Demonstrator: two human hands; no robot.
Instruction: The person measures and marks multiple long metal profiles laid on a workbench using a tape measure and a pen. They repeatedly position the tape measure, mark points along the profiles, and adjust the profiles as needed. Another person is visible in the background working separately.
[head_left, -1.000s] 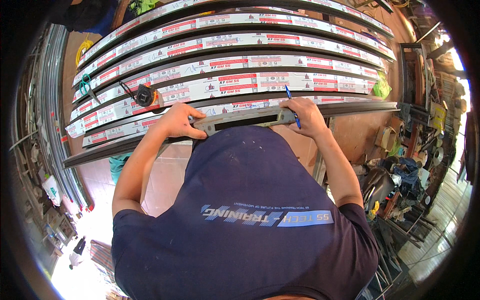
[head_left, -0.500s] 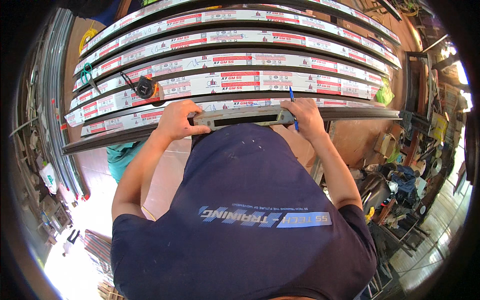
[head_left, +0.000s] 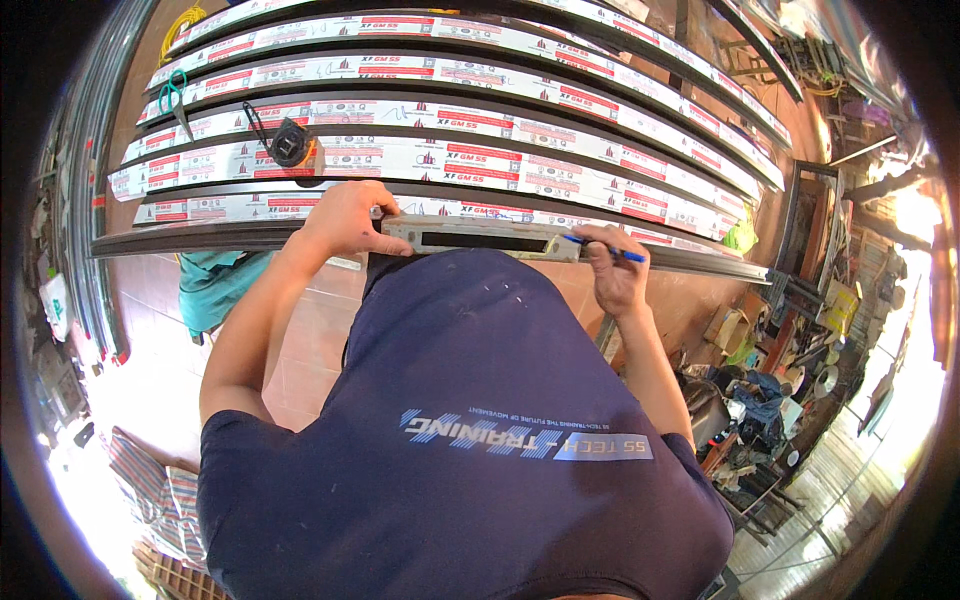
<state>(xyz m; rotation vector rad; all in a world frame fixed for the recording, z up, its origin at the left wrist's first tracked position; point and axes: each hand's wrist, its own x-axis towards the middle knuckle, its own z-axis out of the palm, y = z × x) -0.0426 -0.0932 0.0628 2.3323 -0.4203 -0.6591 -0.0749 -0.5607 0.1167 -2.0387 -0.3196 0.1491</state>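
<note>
My left hand (head_left: pixel 345 222) is closed on the left end of a worn, greyish metal piece with a long slot (head_left: pixel 480 228). This piece lies along the nearest dark metal profile (head_left: pixel 190 238). My right hand (head_left: pixel 615 275) pinches a blue pen (head_left: pixel 628 255) between thumb and fingers at the right end of the slotted piece. The pen lies nearly level, its tip pointing left at that end. Beyond my hands, parallel profiles carry white and red printed film (head_left: pixel 480 165). A black tape measure (head_left: pixel 290 143) rests on them at left.
Green-handled scissors (head_left: pixel 172 98) lie on the profiles at far left. Teal cloth (head_left: pixel 212 290) hangs below the nearest profile. Long metal bars (head_left: pixel 95 215) stand along the left side. Clutter with dark cloth (head_left: pixel 755 395) fills the right.
My right hand has dropped below the slotted piece's right end, and the pen has swung from upright to nearly level. My left hand keeps its grip. The view has shifted slightly.
</note>
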